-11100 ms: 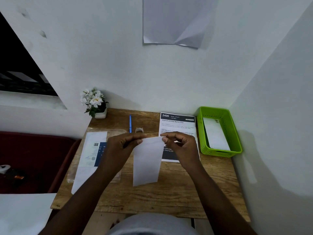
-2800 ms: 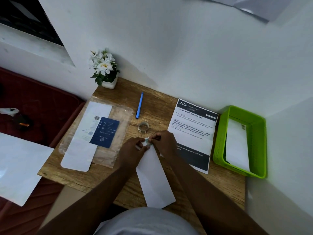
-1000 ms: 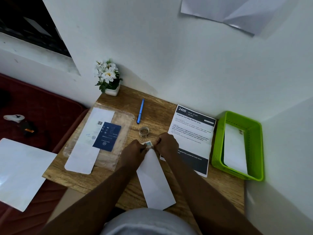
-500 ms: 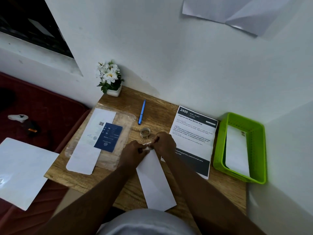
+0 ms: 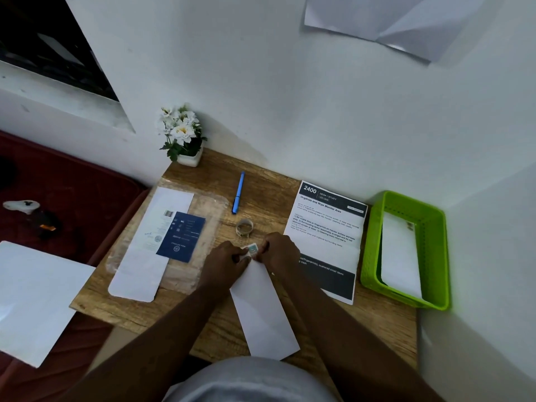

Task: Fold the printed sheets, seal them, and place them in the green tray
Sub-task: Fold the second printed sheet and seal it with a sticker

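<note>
Folded sheet (image 5: 262, 310) runs lengthwise from the sticker (image 5: 252, 249) back toward the person; both hands, left (image 5: 224, 261) and right (image 5: 280, 250), pinch that far end.

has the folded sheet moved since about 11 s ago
Yes. The folded sheet was held up in the air then; now it lies flat on the desk, beside the printed page, both hands at its far end.

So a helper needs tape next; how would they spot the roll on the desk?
Start at the wooden desk against the wall. Below the blue pen's tip, just beyond both hands, lies the tape roll: a small pale ring, the only round hollow thing among flat papers.
</note>
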